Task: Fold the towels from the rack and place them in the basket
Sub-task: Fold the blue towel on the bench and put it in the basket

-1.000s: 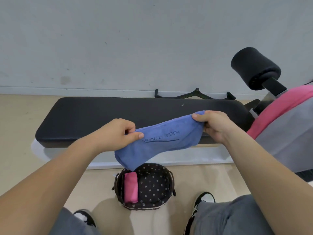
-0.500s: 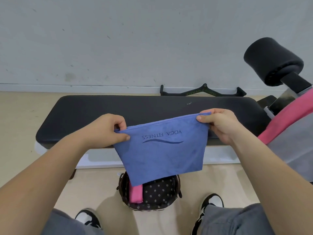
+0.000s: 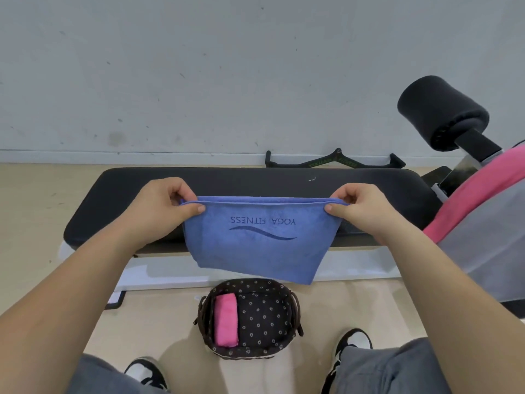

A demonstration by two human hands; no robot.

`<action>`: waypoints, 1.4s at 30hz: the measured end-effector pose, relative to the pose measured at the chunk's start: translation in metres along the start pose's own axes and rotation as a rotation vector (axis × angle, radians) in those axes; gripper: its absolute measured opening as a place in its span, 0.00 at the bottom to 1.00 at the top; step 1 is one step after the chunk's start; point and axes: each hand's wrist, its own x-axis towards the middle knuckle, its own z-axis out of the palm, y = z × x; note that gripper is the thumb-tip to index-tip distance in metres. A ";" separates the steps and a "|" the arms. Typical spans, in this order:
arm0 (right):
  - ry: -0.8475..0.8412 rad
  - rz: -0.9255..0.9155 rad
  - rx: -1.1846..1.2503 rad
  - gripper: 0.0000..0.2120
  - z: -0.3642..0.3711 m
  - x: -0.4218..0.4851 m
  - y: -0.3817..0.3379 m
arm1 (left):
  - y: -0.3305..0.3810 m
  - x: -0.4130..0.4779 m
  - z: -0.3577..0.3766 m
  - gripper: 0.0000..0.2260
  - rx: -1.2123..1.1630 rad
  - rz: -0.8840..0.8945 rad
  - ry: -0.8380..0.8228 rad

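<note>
Midway: folded pink towel (image 3: 225, 319) already in dotted dark fabric-lined basket (image 3: 295, 305); doubled blue "YOGA FITNESS" towel (image 3: 261, 240) pinched at top corners by left hand (image 3: 164, 207) and right hand (image 3: 360, 210), pink and grey towels (image 3: 483, 223) still waiting.

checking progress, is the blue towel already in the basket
No, the blue towel hangs in the air, pinched at its top corners by the left hand and right hand, above the basket.
</note>
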 end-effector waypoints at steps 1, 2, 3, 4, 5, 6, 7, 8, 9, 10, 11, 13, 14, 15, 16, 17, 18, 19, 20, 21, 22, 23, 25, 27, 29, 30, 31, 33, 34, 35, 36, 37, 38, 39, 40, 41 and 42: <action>0.048 -0.022 -0.017 0.05 -0.002 -0.002 -0.003 | 0.001 0.000 -0.002 0.06 -0.032 -0.003 0.024; 0.099 -0.033 -0.011 0.08 -0.003 -0.003 -0.006 | 0.002 0.001 -0.003 0.05 -0.060 -0.010 0.055; 0.145 -0.029 0.027 0.10 -0.004 -0.004 -0.009 | 0.002 0.002 -0.004 0.05 -0.081 -0.019 0.089; 0.178 -0.006 0.109 0.12 -0.003 -0.004 -0.011 | 0.002 0.004 -0.004 0.06 -0.096 -0.028 0.121; 0.195 0.031 0.223 0.13 -0.001 -0.003 -0.014 | 0.002 0.005 -0.002 0.07 -0.114 -0.045 0.146; 0.197 0.081 0.346 0.13 0.002 -0.002 -0.016 | 0.001 0.008 0.001 0.07 -0.132 -0.068 0.162; 0.194 0.142 0.461 0.13 0.006 0.000 -0.017 | 0.002 0.010 0.005 0.05 -0.157 -0.095 0.170; 0.186 0.213 0.567 0.12 0.011 0.002 -0.019 | 0.004 0.013 0.010 0.03 -0.191 -0.126 0.165; 0.179 0.288 0.674 0.11 0.016 0.006 -0.021 | 0.006 0.016 0.015 0.02 -0.237 -0.159 0.154; 0.177 0.356 0.783 0.10 0.021 0.012 -0.022 | 0.007 0.021 0.021 0.02 -0.290 -0.195 0.143; 0.181 0.409 0.878 0.09 0.026 0.019 -0.023 | 0.009 0.026 0.027 0.03 -0.343 -0.235 0.139; 0.214 0.464 0.947 0.12 0.035 0.036 -0.025 | 0.009 0.039 0.036 0.04 -0.408 -0.298 0.150; 0.238 0.468 0.932 0.12 0.039 0.045 -0.026 | 0.007 0.047 0.041 0.04 -0.421 -0.317 0.164; 0.259 0.461 0.910 0.12 0.042 0.054 -0.027 | 0.005 0.054 0.046 0.04 -0.429 -0.328 0.181; 0.278 0.453 0.889 0.11 0.045 0.063 -0.028 | 0.001 0.062 0.051 0.04 -0.429 -0.329 0.197; 0.291 0.448 0.865 0.10 0.047 0.072 -0.028 | -0.001 0.070 0.055 0.04 -0.428 -0.326 0.212; 0.299 0.444 0.831 0.09 0.050 0.081 -0.028 | -0.004 0.078 0.060 0.04 -0.421 -0.318 0.223; 0.307 0.439 0.783 0.08 0.052 0.089 -0.025 | -0.007 0.085 0.064 0.04 -0.408 -0.304 0.228; 0.314 0.432 0.726 0.07 0.055 0.097 -0.022 | -0.010 0.093 0.068 0.04 -0.385 -0.290 0.226; 0.321 0.424 0.665 0.07 0.058 0.106 -0.017 | -0.012 0.100 0.071 0.04 -0.359 -0.278 0.224; 0.325 0.420 0.609 0.07 0.059 0.113 -0.013 | -0.015 0.107 0.074 0.05 -0.329 -0.271 0.222; 0.331 0.421 0.570 0.07 0.060 0.120 -0.008 | -0.016 0.114 0.077 0.05 -0.293 -0.262 0.226; 0.340 0.426 0.560 0.07 0.060 0.132 -0.003 | -0.016 0.127 0.080 0.05 -0.200 -0.237 0.241; 0.334 0.409 0.597 0.07 0.061 0.144 -0.001 | -0.014 0.138 0.081 0.05 -0.137 -0.201 0.262; 0.337 0.368 0.629 0.07 0.063 0.153 -0.003 | -0.013 0.148 0.080 0.06 -0.123 -0.181 0.285; 0.338 0.342 0.637 0.07 0.066 0.157 -0.004 | -0.014 0.153 0.079 0.06 -0.116 -0.181 0.296; 0.330 0.315 0.628 0.07 0.068 0.161 -0.003 | -0.016 0.157 0.079 0.05 -0.114 -0.187 0.301; 0.283 0.254 0.570 0.13 0.070 0.165 -0.003 | -0.020 0.160 0.078 0.06 -0.136 -0.208 0.283; 0.256 0.225 0.532 0.18 0.071 0.165 -0.002 | -0.020 0.160 0.076 0.11 -0.144 -0.220 0.261; 0.237 0.193 0.476 0.23 0.071 0.164 -0.002 | -0.020 0.159 0.075 0.16 -0.141 -0.208 0.237; 0.224 0.149 0.406 0.26 0.071 0.162 -0.003 | -0.019 0.156 0.074 0.20 -0.098 -0.171 0.213; 0.215 0.084 0.310 0.28 0.071 0.157 -0.006 | -0.017 0.152 0.072 0.22 -0.025 -0.111 0.192; 0.216 -0.004 0.201 0.29 0.071 0.152 -0.009 | -0.015 0.145 0.071 0.22 0.052 -0.043 0.171; 0.209 -0.097 0.093 0.28 0.072 0.146 -0.014 | -0.013 0.136 0.070 0.22 0.116 0.021 0.150; 0.187 -0.174 -0.027 0.25 0.073 0.140 -0.019 | -0.012 0.127 0.069 0.21 0.169 0.073 0.118; 0.136 -0.223 -0.139 0.22 0.075 0.131 -0.027 | -0.011 0.116 0.069 0.20 0.216 0.118 0.080; 0.058 -0.247 -0.257 0.20 0.080 0.120 -0.032 | -0.011 0.105 0.070 0.20 0.255 0.151 0.031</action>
